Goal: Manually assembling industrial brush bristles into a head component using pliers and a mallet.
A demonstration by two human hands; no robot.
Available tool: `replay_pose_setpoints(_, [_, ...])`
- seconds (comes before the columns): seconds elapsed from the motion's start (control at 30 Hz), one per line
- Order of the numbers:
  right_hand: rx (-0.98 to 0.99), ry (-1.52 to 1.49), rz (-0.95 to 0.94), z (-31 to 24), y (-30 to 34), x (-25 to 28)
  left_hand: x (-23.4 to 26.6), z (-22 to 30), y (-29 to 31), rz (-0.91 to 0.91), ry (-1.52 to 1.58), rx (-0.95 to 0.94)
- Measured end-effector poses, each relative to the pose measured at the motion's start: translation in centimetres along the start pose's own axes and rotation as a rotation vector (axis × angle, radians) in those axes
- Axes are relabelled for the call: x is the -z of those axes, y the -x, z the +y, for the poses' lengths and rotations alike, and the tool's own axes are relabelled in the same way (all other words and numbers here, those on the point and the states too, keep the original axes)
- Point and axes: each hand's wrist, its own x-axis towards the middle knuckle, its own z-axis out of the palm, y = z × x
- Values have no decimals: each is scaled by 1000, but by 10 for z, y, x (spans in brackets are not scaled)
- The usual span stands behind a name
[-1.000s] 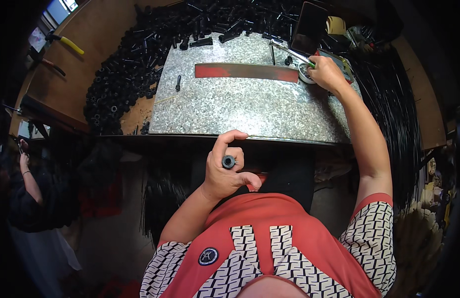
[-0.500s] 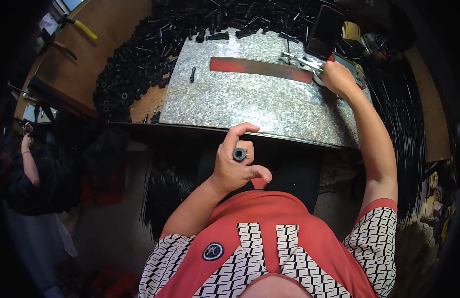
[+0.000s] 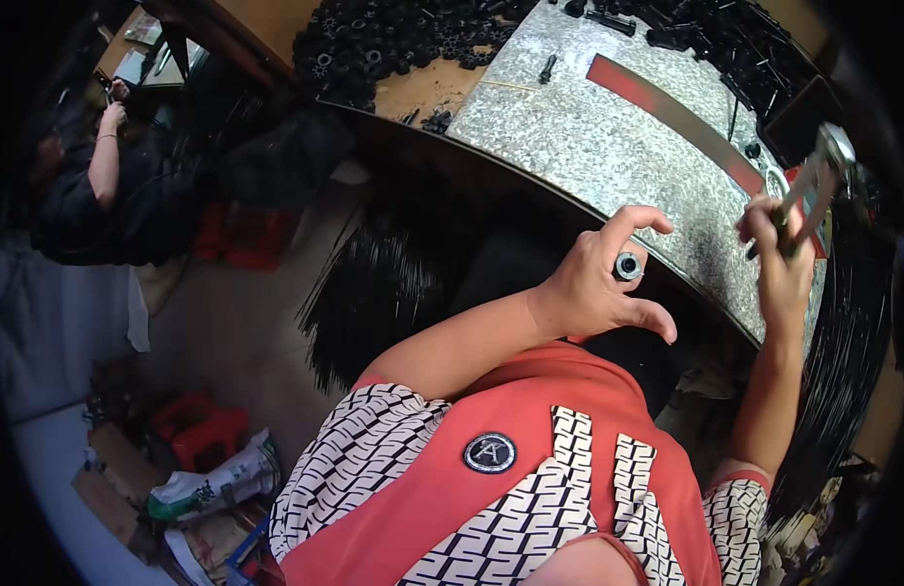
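I have the left hand (image 3: pixel 590 283) curled round a black tube (image 3: pixel 628 267), end facing me; to its right, the right hand (image 3: pixel 786 266) grips a blurred metal tool (image 3: pixel 838 146) slantwise.

Shiny metal tool (image 3: pixel 833 151), glossy tabletop (image 3: pixel 618 156).

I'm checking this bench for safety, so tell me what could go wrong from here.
The left hand grips a black cylindrical part in curled fingers, thumb and index finger spread; it might slip and fall off the near side of the speckled board.
The metal tool in the right hand is close to the strip's right end and could knock it.
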Motion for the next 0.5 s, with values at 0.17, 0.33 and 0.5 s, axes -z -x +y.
replay_pose_setpoints(0.17, [168,-292,-183,-28,42,-55,6,1,1,21,-17,12])
replay_pose_setpoints(0.33, [269,-259,-190,-13,55,-71,0,-2,4,40,61,-21])
replay_pose_setpoints(0.5, [181,-313,-180,-24,62,-74,-5,-4,10,57,80,-98])
